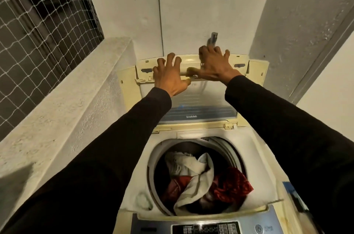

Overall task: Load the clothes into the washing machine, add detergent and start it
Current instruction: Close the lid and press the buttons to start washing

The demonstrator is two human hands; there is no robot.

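A top-loading washing machine (254, 149) stands below me with its folding lid (193, 103) raised against the back wall. Inside the drum (153, 168) lie white cloth (197, 176) and red clothes (231, 184). My left hand (169, 75) reaches the lid's upper edge on the left, fingers spread and thumb under the rim. Beside it, my right hand (215, 65) rests on the same upper edge, fingers also spread over the top. The control panel (206, 228) with its power button (259, 229) runs along the machine's near edge.
A rough concrete ledge (63, 90) runs along the left under a netted window (38, 22). A grey tap fitting (213, 38) sticks out of the back wall just above my right hand. A wall and door frame (316, 42) close in the right side.
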